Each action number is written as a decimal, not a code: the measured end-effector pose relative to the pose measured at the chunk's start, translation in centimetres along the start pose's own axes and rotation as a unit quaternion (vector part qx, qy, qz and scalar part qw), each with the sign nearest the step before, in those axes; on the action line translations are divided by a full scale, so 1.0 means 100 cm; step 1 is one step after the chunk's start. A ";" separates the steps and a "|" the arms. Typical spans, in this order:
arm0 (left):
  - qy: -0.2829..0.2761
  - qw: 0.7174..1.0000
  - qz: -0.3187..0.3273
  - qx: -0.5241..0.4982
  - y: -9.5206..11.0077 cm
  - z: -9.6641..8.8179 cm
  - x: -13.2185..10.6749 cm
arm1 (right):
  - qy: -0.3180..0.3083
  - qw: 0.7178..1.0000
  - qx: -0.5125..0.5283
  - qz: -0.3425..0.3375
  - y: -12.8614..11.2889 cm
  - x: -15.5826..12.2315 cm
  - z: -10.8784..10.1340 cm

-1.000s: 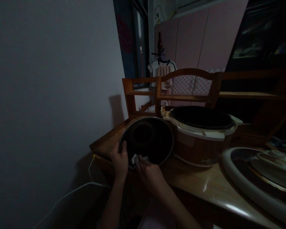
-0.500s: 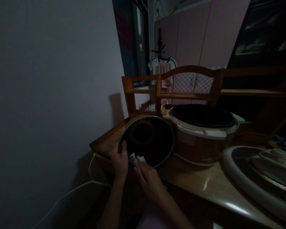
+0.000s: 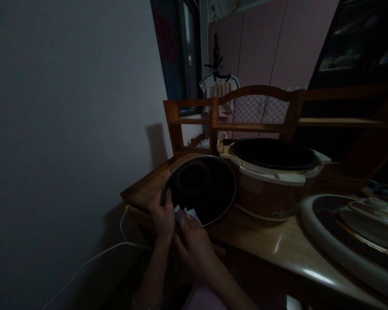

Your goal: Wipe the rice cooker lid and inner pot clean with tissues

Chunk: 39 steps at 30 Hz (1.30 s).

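A dark round inner pot [image 3: 202, 187] with a shiny rim is tilted toward me at the wooden table's left end. My left hand [image 3: 161, 215] grips the pot's near left rim, thumb over the edge. My right hand [image 3: 191, 242] is closed on a small white tissue [image 3: 183, 214] and presses it against the pot's lower inside wall, close to the left hand. The room is dim.
A brown and cream cooker body [image 3: 271, 176] stands open just right of the pot. Its round lid [image 3: 352, 232] lies at the right edge. A wooden shelf rail [image 3: 252, 110] runs behind. A white cable [image 3: 93, 258] hangs off the wooden table [image 3: 278, 249] beside the bare wall.
My right hand has slid the tissue leftward along the pot's lower inside, closer to the left hand. The left hand and pot have stayed in place.
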<state>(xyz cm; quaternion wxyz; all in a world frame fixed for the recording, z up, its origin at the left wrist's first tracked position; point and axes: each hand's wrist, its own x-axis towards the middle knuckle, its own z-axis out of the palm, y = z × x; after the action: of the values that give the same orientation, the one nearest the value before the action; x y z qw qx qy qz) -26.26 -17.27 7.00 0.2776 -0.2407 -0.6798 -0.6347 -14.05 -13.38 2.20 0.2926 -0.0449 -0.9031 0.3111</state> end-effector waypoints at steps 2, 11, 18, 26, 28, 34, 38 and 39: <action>-0.002 1.000 -0.003 -0.004 0.000 0.000 -0.001 | 0.004 1.000 0.028 -0.003 -0.005 0.006 -0.001; 0.002 1.000 -0.011 0.014 0.000 -0.003 -0.003 | -0.022 0.999 -0.006 -0.032 -0.001 -0.003 -0.011; -0.009 1.000 -0.003 -0.001 0.001 -0.004 0.002 | -0.020 0.986 -0.165 -0.006 0.033 -0.019 -0.039; -0.015 1.000 0.010 -0.009 0.008 0.000 0.000 | -0.015 0.986 -0.165 0.021 0.034 -0.020 -0.042; -0.021 1.000 0.013 -0.011 0.009 0.001 0.001 | -0.025 0.988 -0.148 0.020 0.031 -0.017 -0.036; -0.036 0.999 0.020 -0.019 0.009 0.001 0.002 | -0.040 0.997 -0.072 0.012 0.027 -0.008 -0.023; -0.015 1.000 0.007 -0.012 0.006 0.002 0.004 | -0.047 0.998 -0.048 -0.015 0.035 -0.007 -0.023; -0.013 1.000 0.005 -0.011 0.005 0.002 0.004 | -0.050 0.998 -0.033 -0.014 0.036 -0.007 -0.025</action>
<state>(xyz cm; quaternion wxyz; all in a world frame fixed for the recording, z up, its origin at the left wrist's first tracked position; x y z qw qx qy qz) -26.22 -17.08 7.65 0.2690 -0.2550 -0.6750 -0.6379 -12.47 -9.35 1.37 0.2500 -0.0260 -0.9268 0.2791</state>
